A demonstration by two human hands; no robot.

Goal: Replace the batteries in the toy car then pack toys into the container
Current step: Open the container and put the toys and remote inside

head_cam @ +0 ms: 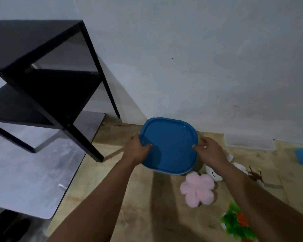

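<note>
While both hands grip blue lid point(169, 145) edges | left hand point(136, 151), right hand point(210, 151) | container point(171, 172) covered, contents hidden

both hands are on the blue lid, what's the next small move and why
Probably lift the lid off the container. The left hand and right hand grip its opposite edges, and the pink flower toy and other toys lie unpacked on the floor beside it.

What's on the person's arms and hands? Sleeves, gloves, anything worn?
Nothing visible. Left hand and right hand are bare, no gloves, and no rings or watch that show. Both forearms are bare to the frame edge, so no sleeves show. No markings visible.
</note>
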